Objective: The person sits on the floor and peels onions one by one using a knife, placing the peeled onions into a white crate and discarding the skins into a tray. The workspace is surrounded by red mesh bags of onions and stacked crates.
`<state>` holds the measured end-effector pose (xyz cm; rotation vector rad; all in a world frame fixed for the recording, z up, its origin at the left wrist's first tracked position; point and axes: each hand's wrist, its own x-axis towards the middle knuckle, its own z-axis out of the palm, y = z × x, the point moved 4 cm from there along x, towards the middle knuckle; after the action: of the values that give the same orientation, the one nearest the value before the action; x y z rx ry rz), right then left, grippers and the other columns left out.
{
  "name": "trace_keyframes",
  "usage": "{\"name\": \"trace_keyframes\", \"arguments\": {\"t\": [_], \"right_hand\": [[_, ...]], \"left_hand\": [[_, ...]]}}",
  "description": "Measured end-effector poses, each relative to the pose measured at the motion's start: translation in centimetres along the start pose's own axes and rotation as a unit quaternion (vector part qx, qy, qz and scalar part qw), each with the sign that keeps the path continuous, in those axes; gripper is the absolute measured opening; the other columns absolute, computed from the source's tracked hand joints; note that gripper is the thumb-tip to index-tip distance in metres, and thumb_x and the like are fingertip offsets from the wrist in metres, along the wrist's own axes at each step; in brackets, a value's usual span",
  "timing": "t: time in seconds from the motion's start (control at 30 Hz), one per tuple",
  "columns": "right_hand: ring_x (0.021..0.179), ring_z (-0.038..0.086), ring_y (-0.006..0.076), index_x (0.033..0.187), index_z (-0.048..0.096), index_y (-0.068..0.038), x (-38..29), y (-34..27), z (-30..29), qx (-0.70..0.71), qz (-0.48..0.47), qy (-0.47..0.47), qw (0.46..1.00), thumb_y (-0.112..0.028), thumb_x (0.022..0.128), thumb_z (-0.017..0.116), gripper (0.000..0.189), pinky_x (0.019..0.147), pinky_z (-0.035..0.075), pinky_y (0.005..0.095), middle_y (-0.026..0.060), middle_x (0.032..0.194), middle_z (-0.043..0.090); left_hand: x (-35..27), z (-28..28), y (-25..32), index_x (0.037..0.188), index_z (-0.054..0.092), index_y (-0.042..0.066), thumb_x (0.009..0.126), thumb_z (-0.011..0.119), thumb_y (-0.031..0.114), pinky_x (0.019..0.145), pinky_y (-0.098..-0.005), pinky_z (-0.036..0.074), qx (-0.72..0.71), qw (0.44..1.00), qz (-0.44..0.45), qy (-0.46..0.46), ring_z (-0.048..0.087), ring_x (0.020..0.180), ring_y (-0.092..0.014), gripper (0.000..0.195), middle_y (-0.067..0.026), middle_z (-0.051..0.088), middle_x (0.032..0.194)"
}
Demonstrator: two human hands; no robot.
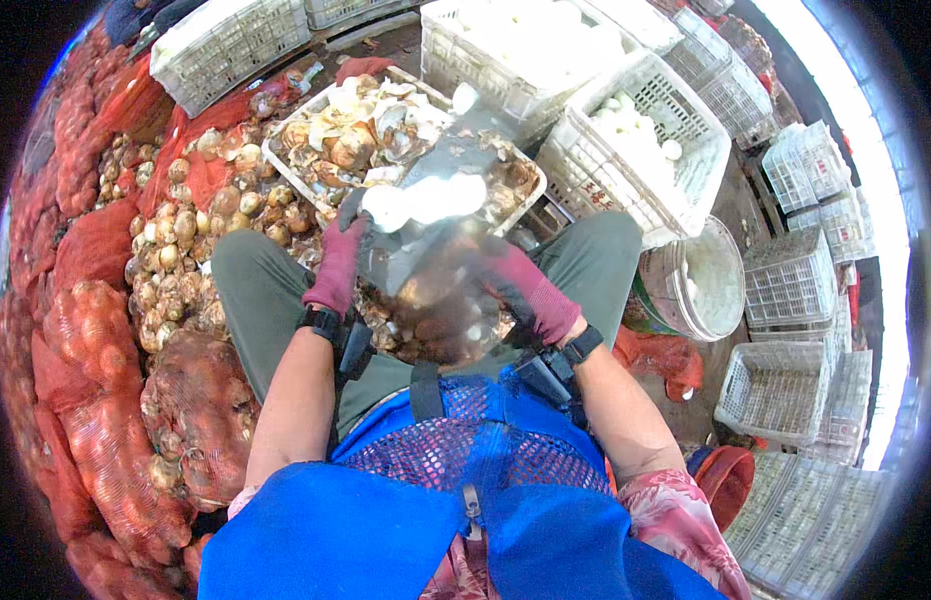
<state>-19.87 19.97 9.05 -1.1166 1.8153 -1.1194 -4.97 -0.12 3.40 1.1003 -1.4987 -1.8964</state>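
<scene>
My left hand (342, 259), in a maroon glove with dark fingers, grips the left side of a peeled white onion (385, 209). More peeled onions (454, 198) lie in a row just right of it, overexposed and merging. To the lower right, my right hand (514, 279) wears a matching glove. Blur hides its fingers, and I cannot tell whether they hold anything. Beneath and between the hands is a smeared brown patch of onions and skins (435, 311). Beyond them, a pale-rimmed tray (285, 166) carries unpeeled onions and loose skins (353, 144), with a grey surface (454, 161) across it.
White plastic crates (465, 71) of peeled onions stand at the back; another crate (611, 169) is by my right knee. Beside it sits a white bucket (698, 281). Loose onions (176, 240) and red mesh sacks (109, 390) fill the left. Stacked crates (792, 277) line the right.
</scene>
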Motion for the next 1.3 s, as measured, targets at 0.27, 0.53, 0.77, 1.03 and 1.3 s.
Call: {"name": "trace_keyframes", "arguments": {"t": [0.27, 0.53, 0.77, 1.03, 1.3], "right_hand": [[0.113, 0.058, 0.0343, 0.134, 0.053, -0.004, -2.3, 0.5, -0.7, -0.338, -0.174, -0.036, 0.924, -0.007, 0.096, 0.048, 0.039, 0.098, 0.046, 0.0416, 0.0192, 0.120, 0.060], [0.114, 0.058, 0.0367, 0.137, 0.049, -0.003, -1.3, 1.2, -0.5, -0.331, -0.222, -0.059, 0.915, -0.005, 0.095, 0.045, 0.043, 0.099, 0.046, 0.0431, 0.0217, 0.122, 0.059], [0.117, 0.055, 0.0375, 0.137, 0.048, 0.000, 1.5, 4.2, 1.0, -0.255, -0.177, -0.176, 0.934, -0.008, 0.097, 0.043, 0.040, 0.104, 0.043, 0.0429, 0.0232, 0.124, 0.058], [0.115, 0.056, 0.0380, 0.138, 0.046, 0.000, 0.1, 7.0, 4.9, -0.334, -0.160, -0.098, 0.924, -0.012, 0.102, 0.040, 0.039, 0.100, 0.044, 0.0438, 0.0222, 0.127, 0.056], [0.107, 0.060, 0.0406, 0.137, 0.046, 0.000, -0.7, 9.0, 4.6, -0.203, -0.071, -0.095, 0.972, -0.010, 0.098, 0.044, 0.041, 0.088, 0.051, 0.0479, 0.0233, 0.123, 0.057]], "left_hand": [[0.7, 1.0, -1.1, 0.146, 0.049, 0.014, 0.094, 0.058, 0.004, 0.081, -0.0259, 0.050, 0.039, 0.995, 0.090, -0.024, 0.058, 0.094, -0.010, 0.054, -0.0050, 0.062, 0.117], [1.9, 0.7, -2.7, 0.143, 0.050, 0.013, 0.089, 0.060, 0.003, 0.089, -0.0331, 0.050, 0.118, 0.992, 0.036, -0.023, 0.061, 0.102, -0.020, 0.055, -0.0086, 0.065, 0.120], [1.8, 1.0, -1.9, 0.138, 0.054, 0.007, 0.082, 0.060, -0.004, 0.100, -0.0327, 0.046, 0.087, 0.995, 0.035, -0.016, 0.057, 0.119, -0.019, 0.057, -0.0068, 0.061, 0.134], [3.7, 0.5, -3.7, 0.137, 0.054, 0.012, 0.083, 0.052, -0.006, 0.090, -0.0326, 0.050, 0.239, 0.968, 0.076, 0.026, 0.063, 0.106, -0.022, 0.057, -0.0133, 0.067, 0.119], [6.9, -0.8, -6.3, 0.128, 0.056, 0.003, 0.085, 0.048, -0.002, 0.080, -0.0342, 0.052, 0.136, 0.988, 0.057, 0.051, 0.065, 0.095, -0.026, 0.044, -0.0152, 0.068, 0.107]]}}
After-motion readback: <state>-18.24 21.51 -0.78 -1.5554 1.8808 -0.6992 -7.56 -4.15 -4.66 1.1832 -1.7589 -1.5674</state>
